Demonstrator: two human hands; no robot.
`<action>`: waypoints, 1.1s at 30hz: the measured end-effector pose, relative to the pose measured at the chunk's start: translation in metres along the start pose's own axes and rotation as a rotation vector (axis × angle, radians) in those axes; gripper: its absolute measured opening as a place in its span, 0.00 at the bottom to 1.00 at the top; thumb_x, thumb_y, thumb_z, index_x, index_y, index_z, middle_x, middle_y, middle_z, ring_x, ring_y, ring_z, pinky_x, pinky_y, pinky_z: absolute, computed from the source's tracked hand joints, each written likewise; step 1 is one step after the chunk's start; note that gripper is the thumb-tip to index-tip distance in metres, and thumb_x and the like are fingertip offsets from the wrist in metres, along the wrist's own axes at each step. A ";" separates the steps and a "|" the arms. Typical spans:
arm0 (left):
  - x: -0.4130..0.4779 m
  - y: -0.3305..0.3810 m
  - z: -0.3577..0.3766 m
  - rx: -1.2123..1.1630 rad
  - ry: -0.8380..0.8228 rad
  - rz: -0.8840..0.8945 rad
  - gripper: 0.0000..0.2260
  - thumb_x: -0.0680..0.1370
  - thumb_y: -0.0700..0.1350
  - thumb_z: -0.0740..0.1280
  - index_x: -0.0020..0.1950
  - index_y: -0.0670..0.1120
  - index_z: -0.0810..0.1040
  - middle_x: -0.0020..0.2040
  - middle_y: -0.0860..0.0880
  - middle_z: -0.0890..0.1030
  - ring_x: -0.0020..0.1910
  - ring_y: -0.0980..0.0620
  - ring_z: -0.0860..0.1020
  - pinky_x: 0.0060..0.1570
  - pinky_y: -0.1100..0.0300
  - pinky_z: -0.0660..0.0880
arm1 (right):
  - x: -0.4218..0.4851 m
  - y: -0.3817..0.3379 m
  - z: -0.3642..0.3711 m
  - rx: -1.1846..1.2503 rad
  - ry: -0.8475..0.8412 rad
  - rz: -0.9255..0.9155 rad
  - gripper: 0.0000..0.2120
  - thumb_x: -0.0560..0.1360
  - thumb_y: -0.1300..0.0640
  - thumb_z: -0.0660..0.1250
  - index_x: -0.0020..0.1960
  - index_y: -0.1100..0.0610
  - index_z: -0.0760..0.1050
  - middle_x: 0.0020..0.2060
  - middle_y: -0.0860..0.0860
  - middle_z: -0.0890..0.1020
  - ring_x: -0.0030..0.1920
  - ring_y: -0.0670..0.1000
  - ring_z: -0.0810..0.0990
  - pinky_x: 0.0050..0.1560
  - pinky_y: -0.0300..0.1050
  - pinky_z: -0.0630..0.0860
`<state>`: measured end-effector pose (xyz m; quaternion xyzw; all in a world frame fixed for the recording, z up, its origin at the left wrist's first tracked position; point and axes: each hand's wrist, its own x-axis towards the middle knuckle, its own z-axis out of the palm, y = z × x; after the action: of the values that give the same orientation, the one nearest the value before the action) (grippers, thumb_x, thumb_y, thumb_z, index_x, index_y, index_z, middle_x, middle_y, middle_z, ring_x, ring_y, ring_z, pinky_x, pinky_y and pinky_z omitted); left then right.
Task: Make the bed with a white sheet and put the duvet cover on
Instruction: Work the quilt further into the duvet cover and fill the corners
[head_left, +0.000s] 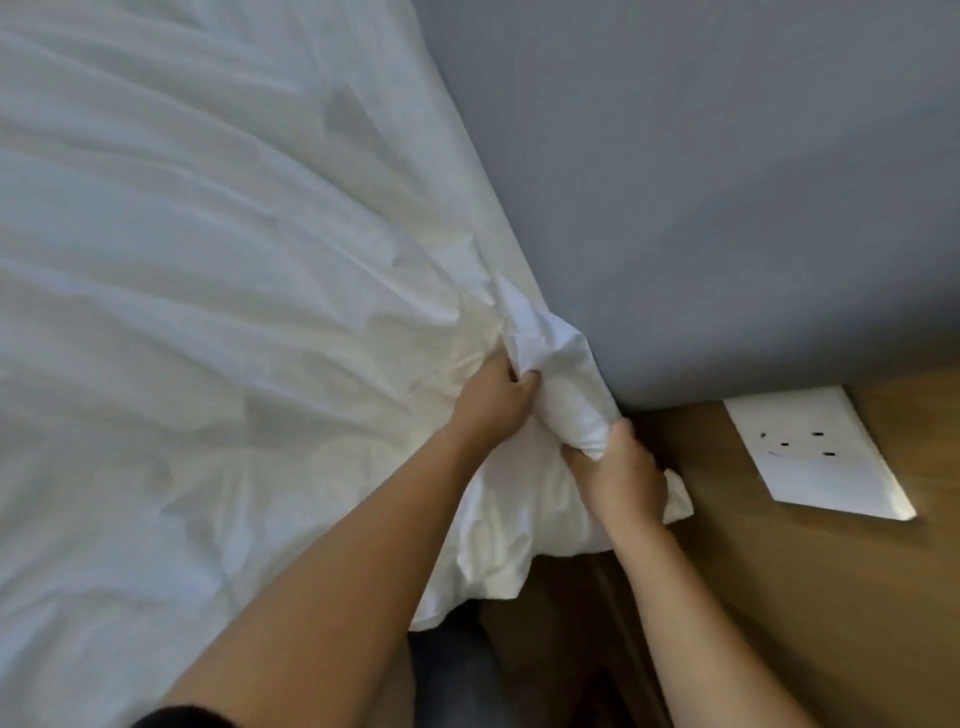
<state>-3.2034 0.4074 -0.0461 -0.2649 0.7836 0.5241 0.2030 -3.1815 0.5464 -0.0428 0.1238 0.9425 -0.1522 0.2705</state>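
Observation:
A wrinkled white sheet (182, 270) covers the bed and fills the left half of the view. Its corner is bunched into a thick fold at the bed's corner, against the grey headboard (701, 182). My left hand (491, 402) grips the bunched sheet from the bed side, fingers curled into the fabric. My right hand (618, 467) grips the lower end of the same bunch, with a small tail of cloth sticking out to its right. Folds in the sheet fan out from the gripped corner. No duvet or duvet cover is in view.
A wooden panel (831, 597) runs along the right, bearing a white wall socket plate (810, 457). Below the sheet's hanging edge is a dark gap beside the bed, with my legs in dark trousers (452, 675).

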 end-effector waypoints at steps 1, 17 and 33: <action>-0.001 -0.008 0.001 0.033 0.009 0.026 0.12 0.78 0.48 0.60 0.59 0.45 0.73 0.47 0.49 0.79 0.49 0.45 0.79 0.45 0.57 0.72 | 0.003 0.002 0.005 0.013 0.012 -0.010 0.23 0.75 0.44 0.65 0.62 0.58 0.67 0.60 0.58 0.76 0.59 0.60 0.74 0.56 0.53 0.71; -0.001 -0.066 -0.047 -0.169 0.627 -0.215 0.20 0.75 0.50 0.68 0.61 0.41 0.69 0.49 0.47 0.74 0.51 0.47 0.75 0.48 0.60 0.68 | -0.014 -0.061 0.042 -0.100 0.169 -0.611 0.30 0.71 0.46 0.70 0.68 0.60 0.69 0.63 0.59 0.73 0.66 0.60 0.69 0.65 0.61 0.63; -0.072 -0.115 -0.183 -1.275 0.852 -0.366 0.06 0.72 0.37 0.57 0.38 0.44 0.72 0.35 0.46 0.72 0.35 0.50 0.72 0.36 0.59 0.72 | -0.089 -0.162 0.061 0.272 -0.576 -0.815 0.18 0.74 0.61 0.60 0.28 0.51 0.61 0.35 0.45 0.67 0.35 0.43 0.67 0.38 0.39 0.63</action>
<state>-3.0828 0.2165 -0.0177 -0.6329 0.2861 0.6841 -0.2228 -3.1309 0.3617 -0.0081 -0.2663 0.7733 -0.3943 0.4190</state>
